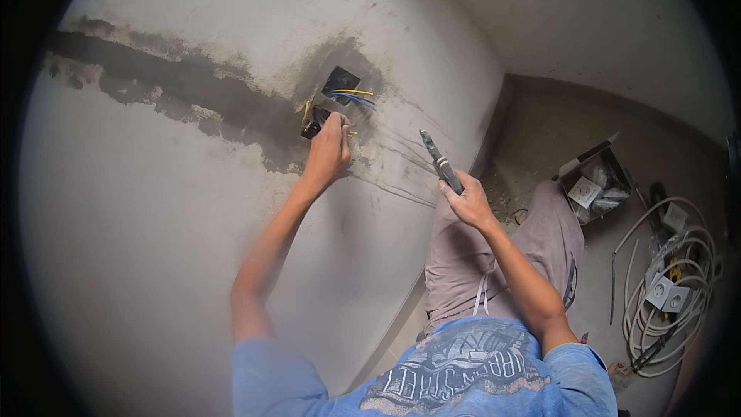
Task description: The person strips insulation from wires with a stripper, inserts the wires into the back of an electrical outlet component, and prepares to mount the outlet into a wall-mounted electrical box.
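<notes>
My left hand (330, 150) reaches up to the lower black wall box (311, 128), its fingers closed in a pinch on electrical wires (353, 133) whose ends stick out beside the fingertips. The hand covers part of that box. Just above it sits a second black wall box (340, 82), from which yellow and blue wires (359, 97) hang out to the right. Away from the wall boxes, my right hand (468, 201) is wrapped round dark pliers (440, 161) with light bands, the tip pointing up and left toward the boxes.
Grey patched plaster (170, 81) runs leftward from the boxes across the white wall. On the floor at right, an open carton (567, 167) holds a white socket (584, 191) and plastic-wrapped parts. Nearer lie coiled pale cable (631, 313) and more white sockets (658, 292).
</notes>
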Motion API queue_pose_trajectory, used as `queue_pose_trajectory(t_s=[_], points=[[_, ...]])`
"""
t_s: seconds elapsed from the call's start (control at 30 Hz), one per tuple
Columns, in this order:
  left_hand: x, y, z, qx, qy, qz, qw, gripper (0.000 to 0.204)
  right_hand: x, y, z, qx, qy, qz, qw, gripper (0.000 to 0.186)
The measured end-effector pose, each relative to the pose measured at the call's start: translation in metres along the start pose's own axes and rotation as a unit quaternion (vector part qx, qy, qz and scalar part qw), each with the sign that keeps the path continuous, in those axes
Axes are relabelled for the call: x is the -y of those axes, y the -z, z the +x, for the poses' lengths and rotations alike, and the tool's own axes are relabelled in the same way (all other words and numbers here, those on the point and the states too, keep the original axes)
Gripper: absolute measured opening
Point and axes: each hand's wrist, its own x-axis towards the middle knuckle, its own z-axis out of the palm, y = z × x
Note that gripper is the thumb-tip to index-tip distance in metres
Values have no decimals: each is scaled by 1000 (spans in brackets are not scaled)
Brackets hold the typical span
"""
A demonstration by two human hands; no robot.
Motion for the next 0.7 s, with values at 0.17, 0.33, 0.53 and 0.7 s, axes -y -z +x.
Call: queue_pose_trajectory(t_s=[0.17, 0.33, 0.53, 0.7], points=[[-34, 3, -51, 376, -11, 67, 924, 11, -9, 5, 2, -13, -5, 54, 998, 34], [-16, 13, -39, 37, -67, 141, 987, 17, -2, 9, 1, -21, -16, 2, 1000, 35], [9, -2, -20, 61, -52, 212, 974, 19, 2, 1, -3, 22, -17, -7, 1000, 34], [6, -8, -6, 35, -80, 283, 955, 16, 0, -3, -4, 13, 0, -16, 1000, 34]])
